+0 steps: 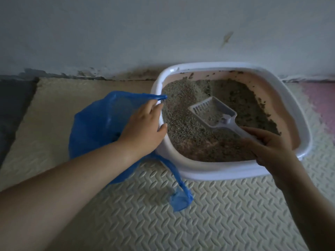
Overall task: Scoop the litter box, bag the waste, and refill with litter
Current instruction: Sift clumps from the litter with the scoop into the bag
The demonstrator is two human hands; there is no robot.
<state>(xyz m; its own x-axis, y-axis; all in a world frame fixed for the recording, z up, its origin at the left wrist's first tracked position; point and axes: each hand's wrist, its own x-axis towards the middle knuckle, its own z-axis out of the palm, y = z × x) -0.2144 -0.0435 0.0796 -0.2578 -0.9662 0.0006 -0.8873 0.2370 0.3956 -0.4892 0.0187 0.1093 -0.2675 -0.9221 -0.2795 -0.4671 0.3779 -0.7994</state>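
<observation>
A white litter box [203,171] with a pink inner wall stands against the wall, holding grey-green litter [183,122]. My right hand [268,147] grips the handle of a white slotted scoop [212,111], whose head lies over the litter with a little litter in it. A blue plastic bag [97,122] sits open on the floor, touching the box's left side. My left hand [143,129] pinches the bag's rim at the box's left edge and holds the bag mouth open. Something dark lies inside the bag, too dim to identify.
The floor is covered in cream foam mats with a raised tread pattern [226,214]; a grey mat [12,104] lies at the far left and a pink one [320,102] at the right. A stained white wall [126,33] runs directly behind the box.
</observation>
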